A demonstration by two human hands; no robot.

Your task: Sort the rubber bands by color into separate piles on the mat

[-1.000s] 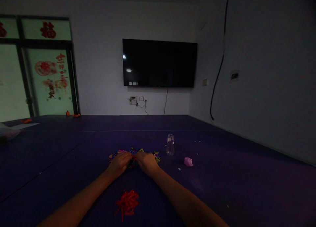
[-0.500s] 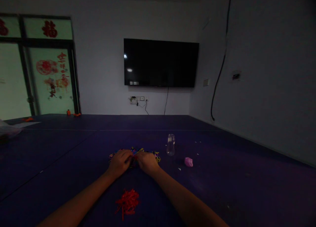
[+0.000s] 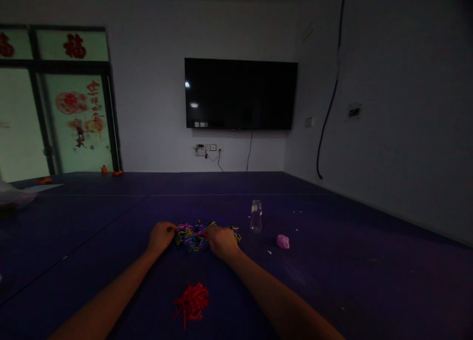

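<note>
A loose pile of multicoloured rubber bands (image 3: 192, 237) lies on the dark blue surface, in purple, yellow, blue and green. At its left edge is my left hand (image 3: 160, 238), fingers curled in and thumb pointing to the pile; whatever it pinches is too small to make out. My right hand (image 3: 223, 242) rests over the pile's right part, its fingertips closed together among the bands with a bit of red showing at them. Nearer to me, between my forearms, sits a separate heap of red bands (image 3: 192, 302).
A clear plastic bottle (image 3: 256, 217) stands right of the pile, with a pink lump (image 3: 283, 241) beyond it to the right. White scraps are scattered around them. A plastic bag (image 3: 14, 196) lies far left, and orange items (image 3: 117, 173) sit along the back edge.
My left hand has moved left, off the middle of the pile to its edge, uncovering more multicoloured bands. My right hand has stayed nearly in place.
</note>
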